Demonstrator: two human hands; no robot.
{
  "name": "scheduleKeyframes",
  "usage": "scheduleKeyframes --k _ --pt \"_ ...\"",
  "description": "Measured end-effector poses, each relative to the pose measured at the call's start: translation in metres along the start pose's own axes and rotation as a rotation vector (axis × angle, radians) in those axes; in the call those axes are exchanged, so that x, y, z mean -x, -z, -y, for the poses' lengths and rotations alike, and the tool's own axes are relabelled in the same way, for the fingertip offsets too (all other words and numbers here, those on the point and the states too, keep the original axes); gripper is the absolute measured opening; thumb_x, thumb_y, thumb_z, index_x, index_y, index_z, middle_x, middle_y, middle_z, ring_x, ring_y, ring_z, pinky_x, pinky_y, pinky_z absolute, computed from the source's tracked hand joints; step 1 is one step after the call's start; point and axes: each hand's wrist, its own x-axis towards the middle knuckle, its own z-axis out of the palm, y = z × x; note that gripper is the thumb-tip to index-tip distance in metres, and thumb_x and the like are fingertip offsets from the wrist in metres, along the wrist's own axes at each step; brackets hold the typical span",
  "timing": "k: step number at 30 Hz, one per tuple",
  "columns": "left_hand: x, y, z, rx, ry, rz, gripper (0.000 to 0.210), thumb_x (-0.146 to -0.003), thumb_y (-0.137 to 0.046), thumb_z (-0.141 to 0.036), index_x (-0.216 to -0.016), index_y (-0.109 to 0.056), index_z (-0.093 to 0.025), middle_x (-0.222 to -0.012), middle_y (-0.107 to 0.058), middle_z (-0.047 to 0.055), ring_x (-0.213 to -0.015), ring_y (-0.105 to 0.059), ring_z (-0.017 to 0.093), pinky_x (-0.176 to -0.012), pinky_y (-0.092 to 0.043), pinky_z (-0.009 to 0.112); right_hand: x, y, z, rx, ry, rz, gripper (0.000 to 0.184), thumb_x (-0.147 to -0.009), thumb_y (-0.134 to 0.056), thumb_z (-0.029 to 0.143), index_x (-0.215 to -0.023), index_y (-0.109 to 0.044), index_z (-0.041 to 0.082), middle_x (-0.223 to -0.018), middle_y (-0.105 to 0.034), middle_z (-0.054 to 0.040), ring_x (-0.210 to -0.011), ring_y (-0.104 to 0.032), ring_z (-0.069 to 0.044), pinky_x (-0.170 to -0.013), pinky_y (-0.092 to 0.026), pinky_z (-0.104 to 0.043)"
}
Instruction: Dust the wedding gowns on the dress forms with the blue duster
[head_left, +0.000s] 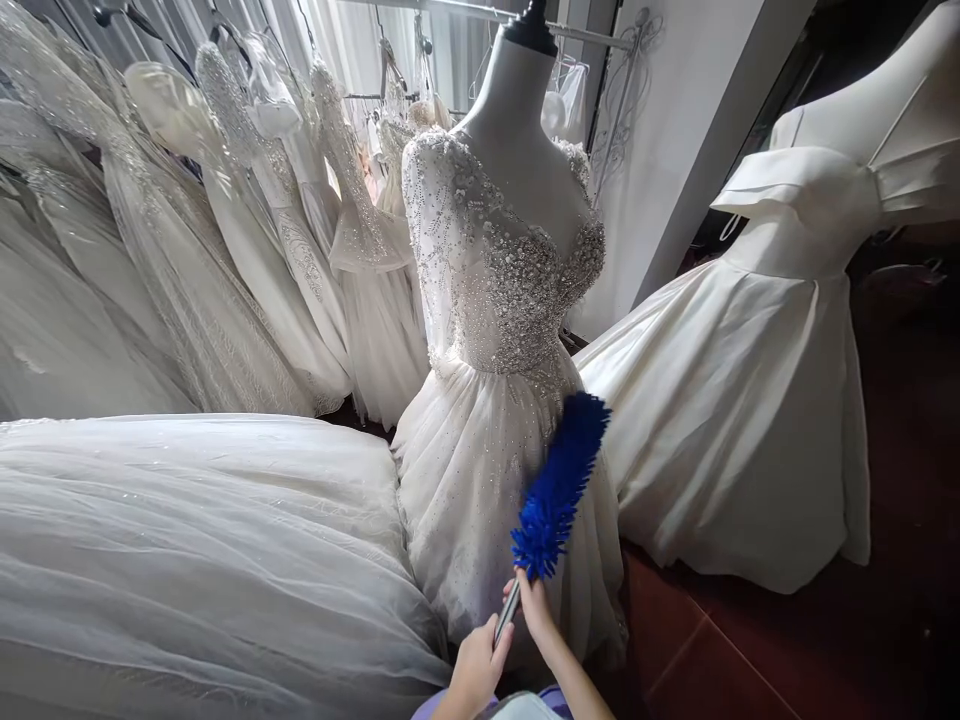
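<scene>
Blue duster (560, 482) held upright against the skirt of the beaded dress (501, 330) on the mannequin (517, 110), head lying on the tulle below the waist. Left hand (477, 668) closed around the lower grey handle (507, 612); right hand (533, 603) pinching the handle just under the blue head. Best handled, by judgement, with light strokes along the fall of the fabric, kept clear of the beadwork to avoid snagging. Plain satin dress (757, 400) to the right, full tulle skirt (195, 540) to the left, dark tiled floor (750, 650) below.
</scene>
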Motion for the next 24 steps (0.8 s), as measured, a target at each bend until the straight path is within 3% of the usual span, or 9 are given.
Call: scheduleKeyframes --k 4,8,11,14,17,19,21,24 --pt "0.011 0.001 0.036 -0.058 0.098 0.041 0.053 -0.092 -0.021 -0.056 -0.094 -0.064 -0.024 -0.085 -0.073 0.003 -0.083 -0.069 0.019 -0.072 -0.045 0.024 0.011 -0.019 -0.019 0.024 -0.146 0.059 0.028 -0.073 -0.061 0.044 -0.059 -0.048 0.023 -0.047 -0.064 -0.0005 -0.048 -0.064 -0.02 -0.042 -0.045 -0.027" --pt "0.018 0.002 0.053 -0.255 0.14 0.135 0.052 -0.089 -0.029 -0.056 -0.094 -0.068 -0.022 -0.095 -0.074 0.009 -0.093 -0.068 0.023 -0.078 -0.045 0.028 0.022 -0.013 -0.044 0.032 -0.296 0.016 0.03 -0.078 -0.057 0.043 -0.059 -0.046 0.024 -0.052 -0.067 -0.0032 -0.047 -0.064 -0.019 -0.047 -0.048 -0.028" --pt "0.015 0.008 0.037 -0.315 0.068 0.165 0.06 -0.089 -0.025 -0.059 -0.093 -0.069 -0.019 -0.095 -0.073 0.014 -0.094 -0.067 0.027 -0.079 -0.045 0.032 0.025 -0.003 -0.042 0.068 -0.263 -0.096 0.039 -0.084 -0.045 0.043 -0.05 -0.042 0.024 -0.045 -0.06 -0.0034 -0.042 -0.059 -0.018 -0.05 -0.049 -0.032" --pt "0.008 0.019 0.004 -0.232 -0.013 0.086 0.061 -0.09 -0.021 -0.059 -0.087 -0.068 -0.02 -0.084 -0.073 0.012 -0.083 -0.068 0.025 -0.071 -0.044 0.029 0.028 0.003 -0.015 0.101 -0.061 -0.161 0.043 -0.082 -0.041 0.05 -0.047 -0.044 0.025 -0.044 -0.056 -0.0029 -0.046 -0.058 -0.02 -0.058 -0.048 -0.034" --pt "0.003 0.028 -0.028 -0.041 -0.058 -0.043 0.058 -0.092 -0.018 -0.058 -0.084 -0.064 -0.022 -0.075 -0.071 0.005 -0.069 -0.065 0.018 -0.064 -0.04 0.025 0.033 -0.002 0.022 0.098 0.17 -0.125 0.04 -0.075 -0.049 0.059 -0.055 -0.049 0.025 -0.052 -0.059 0.0 -0.054 -0.059 -0.018 -0.064 -0.047 -0.032" --pt "0.002 0.036 -0.038 0.076 -0.052 -0.078 0.058 -0.092 -0.016 -0.057 -0.087 -0.062 -0.022 -0.07 -0.069 0.002 -0.063 -0.062 0.015 -0.061 -0.039 0.023 0.035 -0.014 0.04 0.078 0.247 -0.071 0.041 -0.071 -0.051 0.064 -0.062 -0.049 0.025 -0.054 -0.059 0.0027 -0.053 -0.058 -0.016 -0.06 -0.046 -0.03" --pt "0.003 0.045 -0.036 0.096 -0.01 -0.067 0.056 -0.093 -0.016 -0.056 -0.09 -0.061 -0.022 -0.069 -0.068 0.001 -0.063 -0.062 0.015 -0.061 -0.039 0.023 0.035 -0.028 0.048 0.061 0.237 -0.016 0.044 -0.069 -0.05 0.068 -0.063 -0.047 0.024 -0.052 -0.055 0.0041 -0.05 -0.056 -0.015 -0.054 -0.044 -0.028" --pt "0.012 0.063 -0.017 -0.055 0.112 -0.008 0.048 -0.092 -0.024 -0.054 -0.09 -0.061 -0.023 -0.078 -0.072 0.003 -0.076 -0.068 0.02 -0.065 -0.04 0.025 0.037 -0.045 0.041 0.072 0.079 0.082 0.045 -0.064 -0.054 0.068 -0.061 -0.046 0.024 -0.045 -0.055 0.0024 -0.044 -0.055 -0.016 -0.046 -0.042 -0.028"
